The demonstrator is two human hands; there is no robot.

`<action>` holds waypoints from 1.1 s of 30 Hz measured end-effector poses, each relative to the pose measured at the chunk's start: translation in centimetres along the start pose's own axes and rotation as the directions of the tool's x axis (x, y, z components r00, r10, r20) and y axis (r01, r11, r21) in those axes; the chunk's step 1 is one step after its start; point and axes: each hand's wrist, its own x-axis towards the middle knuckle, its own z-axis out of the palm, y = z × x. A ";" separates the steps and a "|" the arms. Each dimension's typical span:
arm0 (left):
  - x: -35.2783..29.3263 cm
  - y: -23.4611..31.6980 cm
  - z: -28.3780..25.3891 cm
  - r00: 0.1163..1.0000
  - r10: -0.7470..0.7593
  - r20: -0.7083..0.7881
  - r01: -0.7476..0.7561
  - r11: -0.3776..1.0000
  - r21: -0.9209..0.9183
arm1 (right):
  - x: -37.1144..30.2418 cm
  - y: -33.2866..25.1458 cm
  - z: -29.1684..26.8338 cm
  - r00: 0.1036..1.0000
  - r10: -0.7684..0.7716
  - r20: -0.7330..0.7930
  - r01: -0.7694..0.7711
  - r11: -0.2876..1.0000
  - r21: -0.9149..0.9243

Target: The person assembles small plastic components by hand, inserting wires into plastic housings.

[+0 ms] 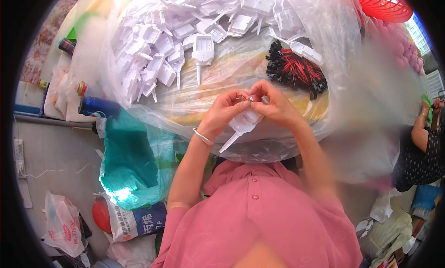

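My left hand [226,111] and my right hand [274,104] meet in front of my chest, fingertips pinched close together. Between and below them hangs a white plastic casing [244,121], its narrow stem slanting down to the left. The fingers of both hands are closed at its upper end; a tiny part between the fingertips is too small to name. Just beyond my right hand lies a bundle of red and black wires [301,69]. A single white casing with an open compartment [203,50] rests apart, stem toward me.
A large heap of similar white casings [157,41] covers the far side of the clear plastic sheet [232,82]. A teal sack [130,156] hangs at the left, near a blue can [98,106]. A red basket [384,3] stands far right. Another person's arm [421,129] shows at the right edge.
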 end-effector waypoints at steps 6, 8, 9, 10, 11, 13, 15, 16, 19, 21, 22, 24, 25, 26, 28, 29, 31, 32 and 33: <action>0.0 0.2 -0.3 0.998 -0.004 -0.063 0.008 0.997 0.073 | 0.0 0.3 0.4 0.999 0.020 -0.027 -0.016 0.991 0.136; 0.1 0.2 -0.4 0.998 0.010 -0.063 -0.006 0.998 0.058 | 0.0 0.1 0.3 1.000 0.012 -0.017 -0.010 0.992 0.126; 0.1 0.1 -0.5 0.998 0.022 -0.062 -0.019 0.999 0.044 | 0.0 0.1 0.3 1.000 0.005 -0.009 -0.004 0.993 0.116; 0.1 0.2 -0.5 0.998 0.023 -0.062 -0.020 0.999 0.043 | 0.0 0.1 0.3 1.000 0.005 -0.008 -0.004 0.993 0.115; 0.0 0.3 -0.4 0.997 0.016 -0.069 -0.014 1.000 0.026 | 0.0 0.2 0.3 1.000 0.010 -0.010 -0.009 0.992 0.128; 0.0 0.3 -0.5 0.997 0.011 -0.078 -0.010 1.000 0.008 | 0.0 0.2 0.3 1.000 0.015 -0.009 -0.014 0.990 0.140; 0.0 0.0 -0.7 0.996 0.052 -0.077 -0.051 0.999 0.015 | 0.1 0.1 0.3 1.000 0.028 -0.001 -0.027 0.986 0.165; 0.0 0.0 -0.7 0.995 0.052 -0.080 -0.051 0.999 0.014 | 0.1 -0.1 0.3 1.000 0.028 0.001 -0.028 0.986 0.164; 0.0 0.0 -0.8 0.996 0.053 -0.076 -0.054 0.999 -0.009 | 0.2 -1.1 0.3 0.999 0.030 -0.044 -0.029 0.999 0.018; 0.1 -0.1 -1.1 0.995 0.071 -0.071 -0.066 0.995 0.074 | 0.6 -1.7 0.9 0.993 -0.097 -0.062 0.079 0.967 -0.242; 0.2 -0.1 -1.0 0.995 0.071 -0.069 -0.066 0.995 0.073 | 0.8 -1.8 1.1 0.993 -0.096 -0.064 0.078 0.967 -0.244; 0.3 0.1 -0.8 0.994 0.095 -0.052 -0.091 0.992 0.084 | 1.2 -2.0 1.3 0.979 -0.203 -0.023 0.181 0.915 -0.361; 0.3 0.2 -0.7 0.994 0.095 -0.053 -0.091 0.992 0.083 | 1.4 -1.8 1.1 0.979 -0.202 -0.022 0.181 0.915 -0.361; 0.2 0.4 -0.5 0.995 0.092 -0.042 -0.090 0.995 0.051 | 1.6 -1.5 1.0 0.982 -0.185 -0.021 0.165 0.917 -0.363; 0.0 0.5 -0.5 0.995 0.091 -0.037 -0.091 0.996 0.019 | 1.8 -1.9 1.0 0.986 -0.169 -0.012 0.153 0.919 -0.363; -0.1 0.6 -0.8 0.996 0.066 -0.052 -0.064 0.997 0.048 | 1.9 -2.8 0.9 0.996 -0.088 0.009 0.087 0.946 -0.312; -0.2 0.7 -0.8 0.997 0.042 -0.064 -0.038 0.997 0.075 | 2.0 -3.1 0.9 0.999 -0.007 0.032 0.015 0.964 -0.266; -0.1 0.9 -0.6 0.998 0.033 -0.055 -0.030 0.998 0.051 | 2.2 -2.7 0.8 0.997 -0.066 0.042 0.076 0.955 -0.287; 0.1 1.0 -0.4 0.999 0.023 -0.046 -0.022 0.999 0.028 | 2.3 -2.5 0.7 0.991 -0.125 0.054 0.135 0.942 -0.307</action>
